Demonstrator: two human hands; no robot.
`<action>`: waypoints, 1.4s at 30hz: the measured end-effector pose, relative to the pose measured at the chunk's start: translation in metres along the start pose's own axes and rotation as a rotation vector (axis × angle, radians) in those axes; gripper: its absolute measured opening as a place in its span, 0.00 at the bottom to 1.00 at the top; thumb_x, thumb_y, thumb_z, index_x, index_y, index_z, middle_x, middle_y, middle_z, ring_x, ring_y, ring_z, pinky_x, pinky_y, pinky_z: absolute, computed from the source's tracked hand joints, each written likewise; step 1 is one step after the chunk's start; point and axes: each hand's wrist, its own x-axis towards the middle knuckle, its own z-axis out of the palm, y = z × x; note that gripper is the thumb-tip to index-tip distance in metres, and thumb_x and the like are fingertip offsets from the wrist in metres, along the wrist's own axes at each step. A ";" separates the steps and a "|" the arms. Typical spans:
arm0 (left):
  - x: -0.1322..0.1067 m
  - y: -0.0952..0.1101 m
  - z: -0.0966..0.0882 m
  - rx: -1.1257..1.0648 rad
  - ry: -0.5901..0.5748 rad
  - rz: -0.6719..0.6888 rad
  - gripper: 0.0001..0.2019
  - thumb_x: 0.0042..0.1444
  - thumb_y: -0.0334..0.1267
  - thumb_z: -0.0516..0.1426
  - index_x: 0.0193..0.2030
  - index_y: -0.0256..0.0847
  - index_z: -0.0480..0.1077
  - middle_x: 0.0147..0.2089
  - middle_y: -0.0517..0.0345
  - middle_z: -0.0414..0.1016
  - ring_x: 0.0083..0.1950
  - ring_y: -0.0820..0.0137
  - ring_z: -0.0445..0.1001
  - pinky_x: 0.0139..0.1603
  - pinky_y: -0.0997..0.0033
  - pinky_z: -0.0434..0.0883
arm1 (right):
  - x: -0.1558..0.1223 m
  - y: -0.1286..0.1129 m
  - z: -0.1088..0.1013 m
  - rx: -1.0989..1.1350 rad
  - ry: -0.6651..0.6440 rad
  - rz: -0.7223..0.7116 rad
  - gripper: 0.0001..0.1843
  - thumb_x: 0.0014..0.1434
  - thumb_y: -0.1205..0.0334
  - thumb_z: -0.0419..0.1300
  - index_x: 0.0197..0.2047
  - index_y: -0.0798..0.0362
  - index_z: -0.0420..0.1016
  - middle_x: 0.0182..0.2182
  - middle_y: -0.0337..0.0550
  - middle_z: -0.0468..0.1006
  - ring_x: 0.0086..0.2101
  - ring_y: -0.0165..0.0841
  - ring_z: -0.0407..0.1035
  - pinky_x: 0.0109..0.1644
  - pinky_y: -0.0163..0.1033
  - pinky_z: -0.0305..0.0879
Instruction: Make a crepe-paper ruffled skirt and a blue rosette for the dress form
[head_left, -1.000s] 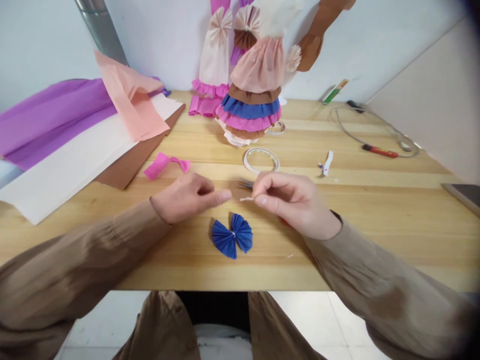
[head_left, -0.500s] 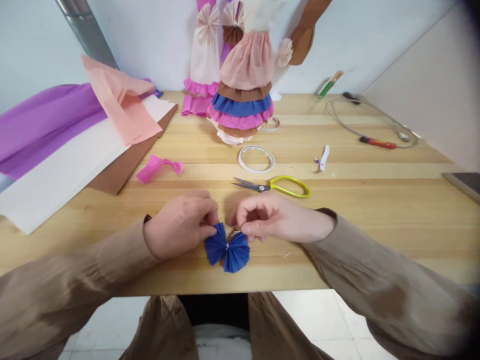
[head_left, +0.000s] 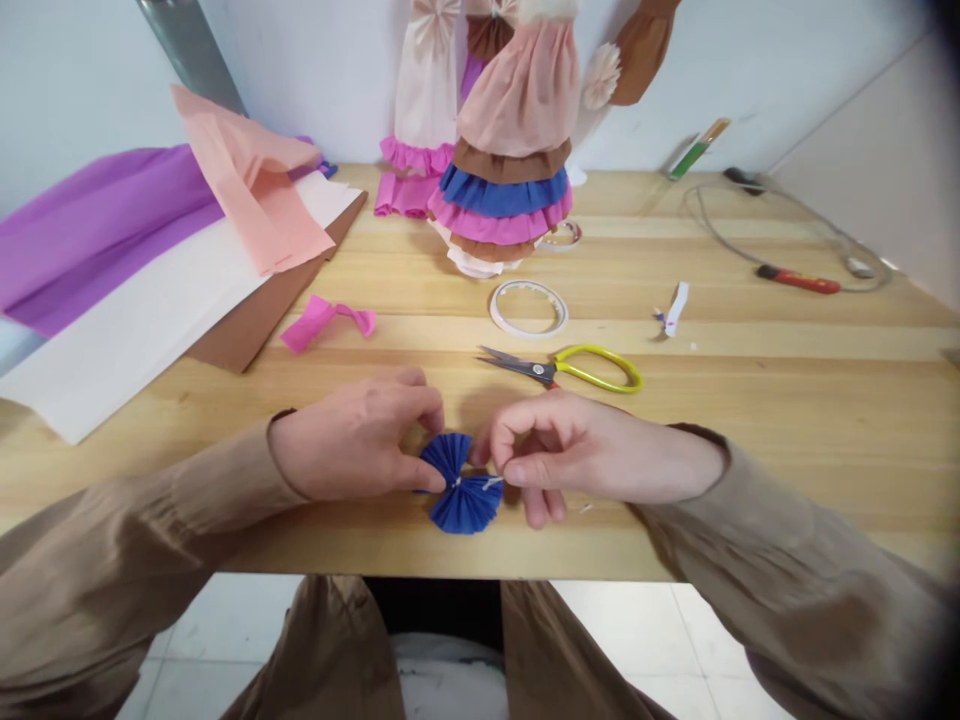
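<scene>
A pleated blue paper bow (head_left: 466, 506), tied at its middle with something white, lies near the table's front edge. My left hand (head_left: 360, 435) is at its left side, with the thumb on the paper and the index finger bent above, a gap between them. My right hand (head_left: 559, 450) is closed at the bow's right side, thumb and index finger pinched at the end of a thin white string (head_left: 492, 482). Just beyond my hands are yellow-handled scissors (head_left: 559, 368), blades pointing left.
A tape roll (head_left: 529, 308) lies beyond the scissors, with a pink paper scrap (head_left: 326, 322) to the left. Crepe paper sheets (head_left: 142, 290) cover the left side. A ruffled paper dress (head_left: 514, 130) stands at the back. A corded red-handled tool (head_left: 799, 279) lies at right.
The bow has turned in my hands. My left thumb has shifted onto it while the index finger has lifted off. My right fingers have moved slightly right and down, and the white string shows more.
</scene>
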 end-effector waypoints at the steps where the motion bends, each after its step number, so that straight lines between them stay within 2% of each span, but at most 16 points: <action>1: 0.000 0.000 -0.001 -0.004 -0.004 0.005 0.12 0.47 0.38 0.66 0.38 0.38 0.73 0.39 0.57 0.71 0.37 0.69 0.70 0.39 0.70 0.65 | -0.001 0.000 0.000 0.005 -0.013 0.008 0.11 0.54 0.60 0.68 0.31 0.54 0.70 0.21 0.33 0.76 0.21 0.24 0.74 0.24 0.27 0.69; 5: 0.005 -0.008 -0.003 -0.148 0.074 -0.019 0.09 0.53 0.39 0.61 0.37 0.35 0.73 0.34 0.56 0.74 0.34 0.71 0.70 0.36 0.71 0.66 | -0.002 0.000 -0.001 -0.025 -0.014 -0.031 0.10 0.54 0.61 0.69 0.30 0.55 0.72 0.28 0.40 0.81 0.29 0.26 0.77 0.34 0.30 0.74; 7: 0.010 -0.013 -0.004 -0.259 0.076 -0.029 0.07 0.55 0.37 0.58 0.35 0.35 0.73 0.32 0.57 0.75 0.32 0.72 0.70 0.34 0.73 0.66 | -0.002 0.000 -0.002 -0.035 0.000 -0.059 0.10 0.53 0.61 0.70 0.30 0.55 0.73 0.31 0.41 0.81 0.32 0.28 0.78 0.37 0.31 0.75; 10: 0.015 -0.019 -0.006 -0.404 0.079 -0.055 0.09 0.57 0.39 0.56 0.33 0.34 0.72 0.25 0.61 0.71 0.26 0.75 0.68 0.27 0.76 0.65 | -0.003 -0.001 -0.004 -0.026 0.010 -0.045 0.13 0.54 0.58 0.70 0.30 0.56 0.72 0.35 0.44 0.81 0.30 0.27 0.78 0.32 0.30 0.75; 13: 0.015 -0.019 -0.007 -0.452 0.063 -0.074 0.09 0.57 0.39 0.56 0.32 0.34 0.71 0.22 0.64 0.67 0.22 0.78 0.65 0.22 0.79 0.62 | -0.006 -0.005 -0.004 0.017 -0.007 0.019 0.17 0.55 0.53 0.68 0.30 0.56 0.68 0.47 0.50 0.79 0.27 0.26 0.78 0.26 0.28 0.73; 16: 0.015 -0.016 -0.009 -0.409 0.060 -0.080 0.08 0.56 0.37 0.56 0.31 0.34 0.71 0.21 0.65 0.67 0.21 0.79 0.64 0.22 0.81 0.61 | -0.009 -0.009 -0.001 0.076 -0.028 0.061 0.20 0.56 0.50 0.67 0.30 0.56 0.66 0.53 0.53 0.76 0.34 0.31 0.80 0.31 0.30 0.76; 20: 0.015 -0.016 -0.008 -0.447 0.052 -0.102 0.07 0.56 0.35 0.57 0.30 0.33 0.71 0.22 0.64 0.68 0.22 0.79 0.66 0.23 0.81 0.63 | -0.008 -0.009 -0.002 0.099 -0.051 0.032 0.18 0.55 0.51 0.68 0.31 0.56 0.69 0.49 0.50 0.78 0.47 0.36 0.78 0.42 0.34 0.77; 23: 0.017 -0.020 -0.006 -0.519 0.037 -0.114 0.09 0.57 0.38 0.57 0.30 0.34 0.71 0.23 0.62 0.69 0.22 0.78 0.68 0.23 0.81 0.67 | -0.007 -0.006 -0.005 0.090 -0.031 -0.028 0.16 0.55 0.52 0.69 0.32 0.56 0.71 0.46 0.49 0.80 0.48 0.35 0.77 0.48 0.36 0.75; 27: 0.019 -0.023 -0.005 -0.604 0.074 -0.145 0.13 0.60 0.43 0.56 0.31 0.33 0.70 0.25 0.59 0.72 0.23 0.77 0.70 0.22 0.79 0.69 | -0.007 -0.005 -0.008 0.091 0.017 -0.060 0.16 0.55 0.54 0.69 0.31 0.55 0.70 0.45 0.48 0.80 0.49 0.37 0.77 0.47 0.37 0.76; 33: 0.019 -0.024 -0.005 -0.631 0.089 -0.120 0.19 0.61 0.50 0.55 0.34 0.32 0.71 0.28 0.56 0.74 0.23 0.76 0.71 0.21 0.79 0.70 | -0.004 -0.003 -0.002 0.176 0.042 -0.007 0.17 0.57 0.53 0.68 0.31 0.55 0.66 0.58 0.52 0.72 0.43 0.37 0.81 0.37 0.33 0.78; 39: 0.019 -0.019 -0.006 -0.636 0.126 -0.185 0.17 0.63 0.46 0.53 0.33 0.33 0.72 0.27 0.57 0.72 0.23 0.75 0.70 0.22 0.78 0.69 | 0.002 0.001 -0.002 0.208 0.075 -0.111 0.16 0.53 0.54 0.71 0.30 0.55 0.71 0.46 0.48 0.81 0.46 0.36 0.79 0.46 0.36 0.77; 42: 0.018 -0.018 -0.006 -0.702 0.245 -0.150 0.18 0.61 0.49 0.55 0.34 0.33 0.73 0.28 0.58 0.72 0.26 0.75 0.70 0.25 0.78 0.68 | -0.002 -0.002 -0.004 0.159 0.171 -0.195 0.15 0.53 0.55 0.71 0.29 0.55 0.72 0.45 0.49 0.81 0.46 0.38 0.79 0.46 0.38 0.78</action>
